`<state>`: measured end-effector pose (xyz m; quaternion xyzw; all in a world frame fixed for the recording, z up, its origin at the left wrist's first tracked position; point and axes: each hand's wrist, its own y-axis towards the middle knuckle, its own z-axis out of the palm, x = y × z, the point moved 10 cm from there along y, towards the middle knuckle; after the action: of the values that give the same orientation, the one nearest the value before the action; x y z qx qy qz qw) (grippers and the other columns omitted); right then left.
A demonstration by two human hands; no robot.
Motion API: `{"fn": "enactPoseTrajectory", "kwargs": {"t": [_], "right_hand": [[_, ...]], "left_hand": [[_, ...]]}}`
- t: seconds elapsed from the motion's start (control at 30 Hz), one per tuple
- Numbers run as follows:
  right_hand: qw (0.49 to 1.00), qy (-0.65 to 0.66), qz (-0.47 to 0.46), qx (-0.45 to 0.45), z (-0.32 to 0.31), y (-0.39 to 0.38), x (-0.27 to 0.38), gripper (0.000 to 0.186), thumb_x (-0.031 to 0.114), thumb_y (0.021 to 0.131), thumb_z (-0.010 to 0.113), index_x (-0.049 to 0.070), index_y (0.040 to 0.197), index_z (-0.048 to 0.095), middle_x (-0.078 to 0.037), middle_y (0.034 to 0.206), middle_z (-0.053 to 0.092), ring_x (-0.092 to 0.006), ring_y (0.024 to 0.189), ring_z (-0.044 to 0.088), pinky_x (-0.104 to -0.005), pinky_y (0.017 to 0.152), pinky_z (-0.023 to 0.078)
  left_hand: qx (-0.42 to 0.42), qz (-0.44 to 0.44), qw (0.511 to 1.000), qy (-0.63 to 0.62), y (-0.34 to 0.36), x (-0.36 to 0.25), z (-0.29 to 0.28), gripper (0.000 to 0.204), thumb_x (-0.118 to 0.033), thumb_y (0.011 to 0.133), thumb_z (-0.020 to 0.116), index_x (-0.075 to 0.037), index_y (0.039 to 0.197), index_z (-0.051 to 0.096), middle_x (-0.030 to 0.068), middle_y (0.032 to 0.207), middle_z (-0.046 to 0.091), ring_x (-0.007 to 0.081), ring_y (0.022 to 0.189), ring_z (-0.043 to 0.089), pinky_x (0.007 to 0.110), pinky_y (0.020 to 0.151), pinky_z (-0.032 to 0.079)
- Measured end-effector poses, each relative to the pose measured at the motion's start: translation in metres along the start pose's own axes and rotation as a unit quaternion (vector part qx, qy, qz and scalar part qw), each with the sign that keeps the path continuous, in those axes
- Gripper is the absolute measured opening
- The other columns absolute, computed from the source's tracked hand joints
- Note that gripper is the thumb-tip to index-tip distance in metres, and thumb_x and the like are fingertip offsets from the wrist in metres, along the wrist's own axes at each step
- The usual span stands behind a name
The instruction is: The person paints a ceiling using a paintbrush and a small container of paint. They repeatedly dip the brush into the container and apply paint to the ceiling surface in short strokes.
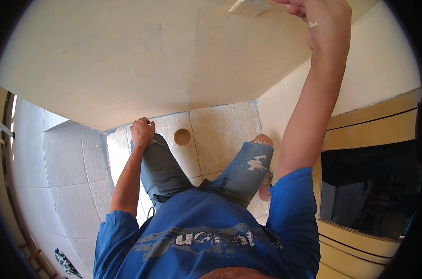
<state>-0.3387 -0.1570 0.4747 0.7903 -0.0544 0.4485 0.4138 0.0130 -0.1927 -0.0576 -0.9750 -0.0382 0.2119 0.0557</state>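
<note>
At the top edge, my right hand is raised to the pale wall, fingers curled around a flat, pale, scraper-like tool that lies against the wall; its grip is mostly out of view. A white smear is on this hand. My left hand is beside my left knee, its fingers curled, and I cannot make out whether anything is in them. A round tan container stands on the floor tiles between my knees, near the foot of the wall.
A side wall meets the wall on the right, with a yellowish cabinet with a dark panel along it. Pinkish footwear shows by my right leg. Lighter tiles and a dark speckled item are on the left.
</note>
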Motion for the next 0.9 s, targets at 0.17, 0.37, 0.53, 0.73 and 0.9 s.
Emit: {"fn": "enactPoseTrajectory", "kwargs": {"t": [0.17,0.37,0.53,0.73,0.9], "right_hand": [[0.999,-0.038,0.016,-0.022,-0.006,0.005,0.012,0.043,0.039,0.104,0.061,0.000,0.088,0.068,-0.015,0.066,0.071,-0.0182,0.059,0.073,-0.0219,0.049,0.054],[0.996,-0.017,-0.082,-0.024,-0.015,0.012,0.026,0.041,0.039,0.103,0.063,0.001,0.089,0.067,-0.014,0.068,0.071,-0.0168,0.060,0.073,-0.0210,0.050,0.054],[0.985,-0.041,-0.158,-0.057,-0.023,0.018,0.044,0.038,0.038,0.102,0.065,0.002,0.089,0.066,-0.012,0.069,0.070,-0.0147,0.061,0.072,-0.0190,0.048,0.051],[0.986,-0.001,-0.155,-0.067,-0.051,0.020,0.036,0.036,0.034,0.101,0.065,-0.001,0.096,0.067,-0.012,0.073,0.071,-0.0146,0.059,0.070,-0.0197,0.047,0.047],[0.997,0.047,-0.045,-0.051,-0.084,-0.007,-0.019,0.040,0.035,0.099,0.067,-0.004,0.106,0.069,-0.015,0.083,0.075,-0.0162,0.061,0.071,-0.0222,0.051,0.045]], "left_hand": [[-0.006,-0.003,1.000,-0.009,0.002,0.002,0.001,0.030,-0.031,0.084,0.068,-0.004,0.095,0.077,0.0173,0.096,0.076,0.0336,0.098,0.070,0.045,0.092,0.053],[-0.001,0.002,1.000,-0.009,0.004,0.003,0.004,0.031,-0.031,0.084,0.068,-0.003,0.095,0.077,0.0170,0.096,0.076,0.0341,0.098,0.071,0.046,0.091,0.053],[-0.003,0.003,1.000,-0.009,0.001,0.000,0.001,0.033,-0.033,0.084,0.069,-0.002,0.095,0.077,0.0171,0.096,0.076,0.0341,0.097,0.071,0.046,0.091,0.053],[-0.072,0.032,0.992,-0.100,-0.005,-0.001,-0.013,0.021,-0.022,0.085,0.072,-0.002,0.092,0.076,0.0162,0.094,0.076,0.0339,0.096,0.071,0.045,0.088,0.053],[-0.328,0.238,0.902,-0.146,-0.034,-0.034,-0.118,0.014,-0.004,0.082,0.075,-0.009,0.093,0.068,0.0057,0.096,0.070,0.0265,0.094,0.065,0.040,0.088,0.045]]}}
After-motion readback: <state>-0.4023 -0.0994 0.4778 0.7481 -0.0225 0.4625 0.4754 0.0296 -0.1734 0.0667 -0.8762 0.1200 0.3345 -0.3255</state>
